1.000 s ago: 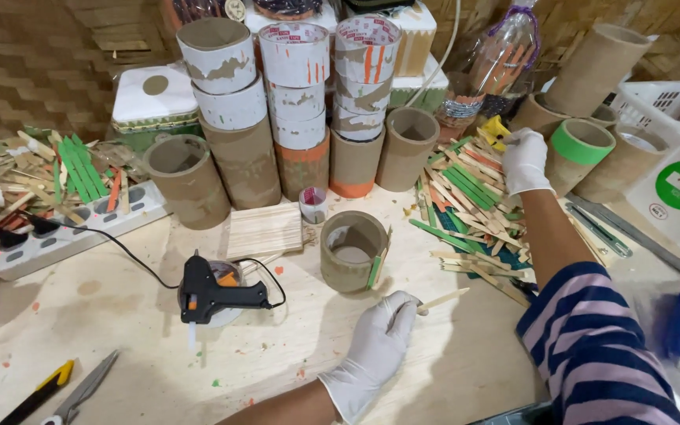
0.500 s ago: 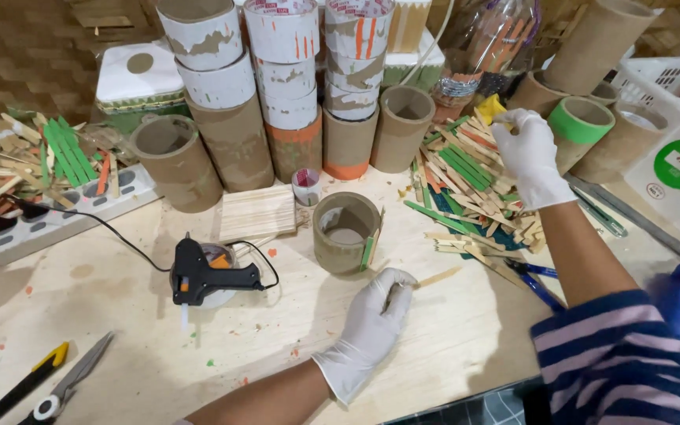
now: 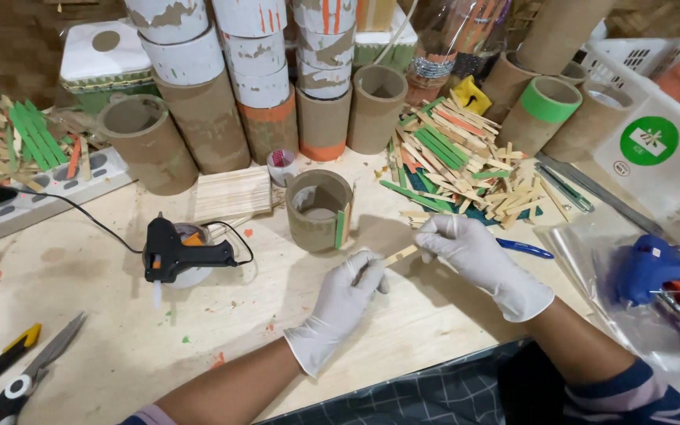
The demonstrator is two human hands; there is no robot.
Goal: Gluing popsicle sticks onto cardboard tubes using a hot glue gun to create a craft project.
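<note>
Wooden stick (image 3: 401,253) pinched between gloved left hand (image 3: 345,297) and right hand (image 3: 474,256) (both ends).

White gloves cover both hands (image 3: 342,303); a striped sleeve (image 3: 631,389) shows.

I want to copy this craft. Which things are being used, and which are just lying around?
In use: stick held by left hand and right hand; short tube; stick pile; black glue gun.

Lying about: scissors, blue glue gun, tall tubes.
</note>
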